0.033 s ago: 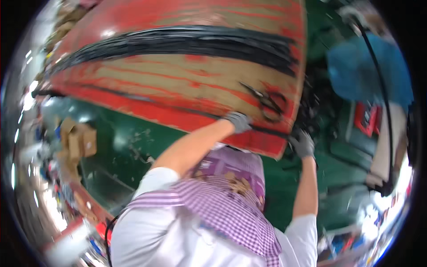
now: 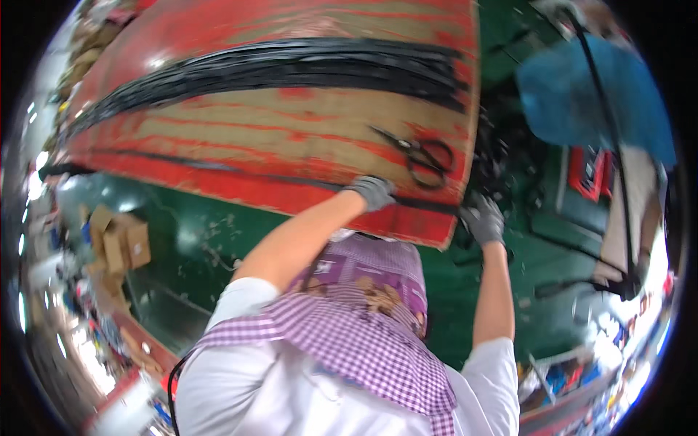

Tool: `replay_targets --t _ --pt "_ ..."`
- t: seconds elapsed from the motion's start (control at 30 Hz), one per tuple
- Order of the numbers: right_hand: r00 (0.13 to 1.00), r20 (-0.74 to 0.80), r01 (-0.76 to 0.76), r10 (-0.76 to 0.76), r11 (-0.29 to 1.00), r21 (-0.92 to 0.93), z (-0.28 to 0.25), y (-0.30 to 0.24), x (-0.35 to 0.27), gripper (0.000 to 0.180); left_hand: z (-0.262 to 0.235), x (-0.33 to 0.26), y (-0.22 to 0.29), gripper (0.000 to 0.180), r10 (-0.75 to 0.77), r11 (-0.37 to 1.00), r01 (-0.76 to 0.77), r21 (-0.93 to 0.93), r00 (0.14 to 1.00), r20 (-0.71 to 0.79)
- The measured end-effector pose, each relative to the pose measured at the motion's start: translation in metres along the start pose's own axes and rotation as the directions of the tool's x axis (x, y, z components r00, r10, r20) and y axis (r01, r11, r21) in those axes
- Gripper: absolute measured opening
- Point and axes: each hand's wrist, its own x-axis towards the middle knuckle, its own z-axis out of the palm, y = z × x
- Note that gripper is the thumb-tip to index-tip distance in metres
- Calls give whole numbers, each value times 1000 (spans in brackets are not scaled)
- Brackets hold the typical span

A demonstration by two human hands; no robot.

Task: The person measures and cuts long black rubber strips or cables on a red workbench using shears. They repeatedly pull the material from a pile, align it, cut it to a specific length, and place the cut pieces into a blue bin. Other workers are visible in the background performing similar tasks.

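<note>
At the near edge of the worn red table (image 2: 218, 185), a single thin black cord (image 2: 218, 168) runs along the top and off the right corner. The left hand (image 2: 372, 192), in a grey glove, is closed down over the cord where it meets the edge. The right hand (image 2: 483, 218), gloved too, is raised at the table's corner with its fingers curled toward the dark tangle there; whether it pinches the cord I cannot tell.

The cord looks light and limp, likely to sag and kink as soon as it goes slack, and smooth enough to slide through a loose glove. It would be best held as it is now, with two hands apart and the stretch between them kept taut.

There is one thick bundle of black cords (image 2: 291, 65) lying across the far part of the table, well apart from the hands. One pair of black-handled scissors (image 2: 422, 156) rests just beyond the left hand. On the green floor (image 2: 189, 247) to the left stand a few cardboard boxes (image 2: 120, 243); to the right are one blue sheet (image 2: 589, 94) and one red case (image 2: 585, 171).
</note>
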Motion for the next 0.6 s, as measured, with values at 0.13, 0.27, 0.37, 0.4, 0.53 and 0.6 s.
replay_targets --t 0.13,0.27,0.37,0.4,0.53,0.6 --pt "995 -73 -62 73 988 141 1 -28 28 32 5 9 3 28 -104 992 96 83 990 96" --pt "988 -72 143 -137 987 75 19 -54 57 45 -2 11 18 28 -62 987 52 155 996 60" --pt "976 119 184 -182 983 -5 25 -67 85 60 -1 17 28 30 -12 974 12 228 1000 -1" --pt "958 205 207 -201 978 -10 20 -71 95 66 -2 18 33 32 -9 968 19 251 999 -41" --pt "876 451 272 -171 948 -168 15 -80 115 80 -2 24 55 41 9 953 20 303 995 -96" --pt "845 502 275 -183 954 -116 -2 -75 122 81 -3 27 62 40 16 945 1 326 999 -48"
